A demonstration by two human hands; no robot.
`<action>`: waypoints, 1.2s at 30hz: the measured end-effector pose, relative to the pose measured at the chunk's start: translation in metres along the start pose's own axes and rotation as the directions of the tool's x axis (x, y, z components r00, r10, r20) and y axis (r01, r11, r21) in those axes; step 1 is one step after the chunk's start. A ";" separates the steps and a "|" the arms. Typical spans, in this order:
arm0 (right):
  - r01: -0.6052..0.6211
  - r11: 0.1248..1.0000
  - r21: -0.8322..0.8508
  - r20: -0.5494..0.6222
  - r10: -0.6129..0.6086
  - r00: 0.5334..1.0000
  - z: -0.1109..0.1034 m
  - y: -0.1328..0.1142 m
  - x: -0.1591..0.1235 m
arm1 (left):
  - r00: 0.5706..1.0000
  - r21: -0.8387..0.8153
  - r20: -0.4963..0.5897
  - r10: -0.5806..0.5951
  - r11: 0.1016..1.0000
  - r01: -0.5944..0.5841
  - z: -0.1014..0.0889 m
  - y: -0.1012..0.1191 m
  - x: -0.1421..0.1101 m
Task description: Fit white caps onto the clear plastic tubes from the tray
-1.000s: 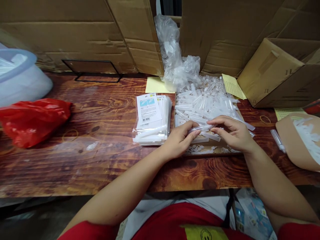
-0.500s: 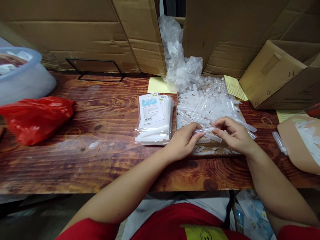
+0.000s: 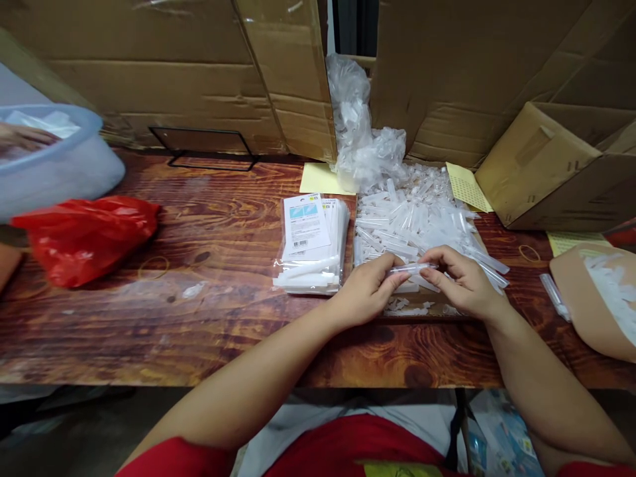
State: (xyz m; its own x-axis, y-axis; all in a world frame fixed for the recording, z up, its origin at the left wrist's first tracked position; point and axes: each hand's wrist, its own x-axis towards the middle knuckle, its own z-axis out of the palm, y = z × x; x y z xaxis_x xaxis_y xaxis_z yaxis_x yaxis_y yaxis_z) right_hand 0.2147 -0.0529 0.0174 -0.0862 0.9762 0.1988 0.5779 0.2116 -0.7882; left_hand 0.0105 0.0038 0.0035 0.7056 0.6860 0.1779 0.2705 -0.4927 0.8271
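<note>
A clear plastic tube (image 3: 413, 267) lies level between my hands, one end in each. My left hand (image 3: 370, 288) pinches its left end between thumb and fingers. Thumb and fingertips of my right hand (image 3: 460, 281) are closed on the other end. Beneath and behind them, a shallow cardboard tray (image 3: 432, 310) is heaped with similar clear tubes (image 3: 417, 218) and small plastic pieces. Left of the tray lies a stack of clear packets (image 3: 313, 265) with printed white cards. Small details at the tube's ends are hidden by my fingers.
A red plastic bag (image 3: 92, 235) and a bluish tub (image 3: 94, 159) stand at left, with another person's hand (image 3: 27, 138) in the tub. At right are a cardboard box (image 3: 541, 165), a tan container (image 3: 576, 285) of white pieces, and loose tubes (image 3: 554, 295). Crumpled clear plastic (image 3: 370, 152) stands behind.
The view has shifted slightly, so the table sits lower and further right. Another person's hand now shows in the tub. Both my hands still hold the tube; my right fingertips sit closer on it.
</note>
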 end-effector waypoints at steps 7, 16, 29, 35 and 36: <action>0.028 0.999 -0.036 0.025 -0.027 0.999 0.001 -0.001 -0.001 | 0.999 -0.046 0.020 -0.044 0.998 0.045 -0.001 0.001 -0.001; -0.035 0.999 0.031 0.087 0.032 0.996 0.000 -0.001 -0.002 | 1.000 0.016 0.029 -0.010 1.000 0.009 -0.001 0.002 -0.002; -0.166 0.956 0.242 0.071 0.153 0.986 -0.001 -0.001 0.000 | 0.930 0.514 -0.021 0.367 0.802 -0.305 0.003 -0.008 -0.003; -0.034 0.952 -0.303 -0.606 -0.165 0.778 -0.030 0.034 0.011 | 0.961 0.594 -0.182 0.208 0.802 -0.061 0.001 -0.016 0.002; -0.079 0.933 -0.350 -0.649 -0.181 0.739 -0.034 0.041 0.014 | 0.959 0.594 -0.207 0.191 0.804 -0.031 0.001 -0.018 0.003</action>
State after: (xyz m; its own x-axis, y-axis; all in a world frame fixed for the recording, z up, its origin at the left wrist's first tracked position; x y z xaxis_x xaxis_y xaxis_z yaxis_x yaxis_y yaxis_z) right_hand 0.2653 -0.0320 0.0078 0.3586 0.6522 0.6679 0.8305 0.1038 -0.5473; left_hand 0.0080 0.0142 -0.0110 0.5926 0.6753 0.4390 0.5847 -0.7356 0.3421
